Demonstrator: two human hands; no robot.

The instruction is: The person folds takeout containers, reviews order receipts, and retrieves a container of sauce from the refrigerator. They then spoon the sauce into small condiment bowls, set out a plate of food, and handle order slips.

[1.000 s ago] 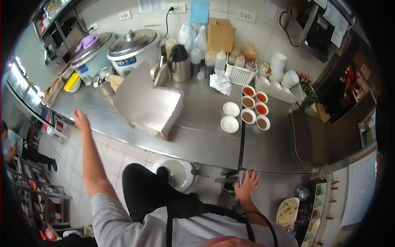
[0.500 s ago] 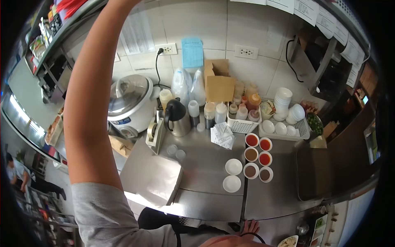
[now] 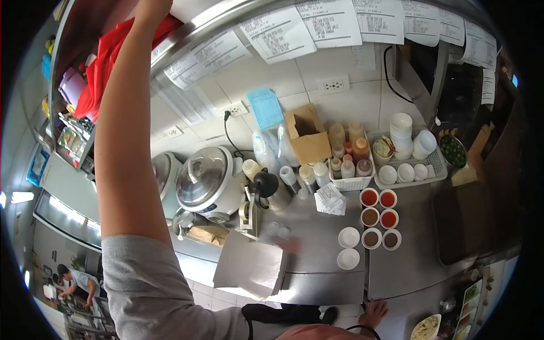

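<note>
My left arm (image 3: pixel 126 124) is raised across the left side of the view, up to the metal shelf. The hand itself runs out at the top edge, so its fingers and anything in them are hidden. Right behind the forearm hangs a red cloth or bag (image 3: pixel 107 62). Low in the view, my right hand (image 3: pixel 374 313) lies flat at the counter's front edge, fingers spread and holding nothing. Farther in on the counter are several white cups of red and brown sauce (image 3: pixel 369 197) and two empty white cups (image 3: pixel 348 237).
Printed order slips (image 3: pixel 328 24) line the shelf edge. A rice cooker (image 3: pixel 205 180), a steel jug (image 3: pixel 275 195), a tape dispenser (image 3: pixel 248 212) and a basket of squeeze bottles (image 3: pixel 351 182) stand along the wall. A stack of brown paper (image 3: pixel 249 263) lies in front. Another person (image 3: pixel 82 283) works at far left.
The view has tilted up and swung left, bringing more slips and the red cloth into sight. My left arm stays raised; my right hand remains at the counter edge.
</note>
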